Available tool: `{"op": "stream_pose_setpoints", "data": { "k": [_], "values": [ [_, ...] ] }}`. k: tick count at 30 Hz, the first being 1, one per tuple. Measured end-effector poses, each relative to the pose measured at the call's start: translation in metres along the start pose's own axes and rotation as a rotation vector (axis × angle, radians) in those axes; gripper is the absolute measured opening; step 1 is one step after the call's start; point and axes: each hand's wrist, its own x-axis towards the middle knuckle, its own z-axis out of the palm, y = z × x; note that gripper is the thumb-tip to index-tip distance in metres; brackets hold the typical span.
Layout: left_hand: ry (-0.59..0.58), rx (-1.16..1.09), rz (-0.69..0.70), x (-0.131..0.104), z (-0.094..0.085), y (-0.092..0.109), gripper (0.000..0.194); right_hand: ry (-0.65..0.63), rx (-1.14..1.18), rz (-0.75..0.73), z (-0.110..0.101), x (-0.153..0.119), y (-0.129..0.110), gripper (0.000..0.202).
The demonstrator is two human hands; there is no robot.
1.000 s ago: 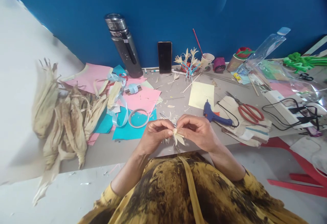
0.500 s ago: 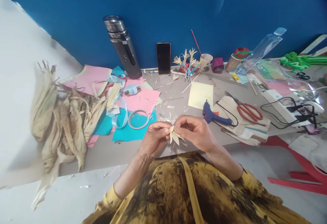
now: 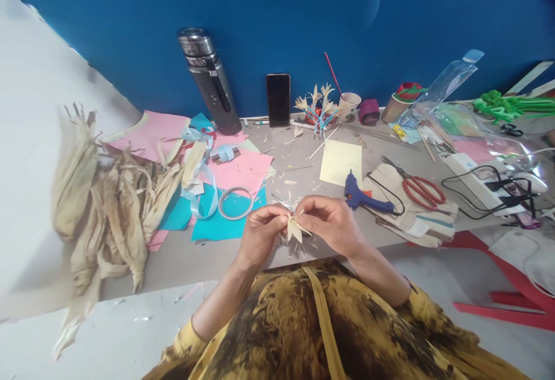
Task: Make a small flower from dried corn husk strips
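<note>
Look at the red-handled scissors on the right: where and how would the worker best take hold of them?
Probably by the red loops, right hand coming from the near right, once it lets go of the pale flower. The scissors lie on pale cloth, loops toward that side, blades pointing away and left, so this approach should avoid the tips.

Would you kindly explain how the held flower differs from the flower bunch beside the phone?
The held flower is a single bloom; the flower bunch has several. The held flower opens downward in the picture; the flower bunch mostly points upward. Both show pale, pointed petals.
</note>
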Motion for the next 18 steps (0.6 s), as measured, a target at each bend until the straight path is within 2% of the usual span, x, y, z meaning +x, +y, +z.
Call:
{"op": "stream_pose_setpoints", "data": {
  "k": [5, 7, 10, 13, 18],
  "values": [
    [-0.003, -0.009, -0.026, -0.001, 0.001, 0.002, 0.022, 0.0, 0.005, -0.007, 0.002, 0.003, 0.004, 0.025],
    [-0.011, -0.084, -0.082, -0.001, 0.002, 0.003, 0.027, 0.0, 0.024, -0.005, 0.002, 0.005, 0.006, 0.025],
    [-0.004, -0.23, -0.141, 0.002, 0.002, 0.003, 0.031, 0.073, 0.047, -0.021, 0.0, 0.008, 0.01, 0.024],
    [0.032, -0.324, -0.149, 0.006, 0.001, 0.003, 0.033, 0.133, -0.013, -0.043, 0.001, 0.01, 0.012, 0.021],
    [0.103, -0.337, -0.136, 0.013, 0.004, 0.002, 0.031, 0.129, -0.16, -0.119, 0.011, 0.014, 0.012, 0.013]
  ]
}}
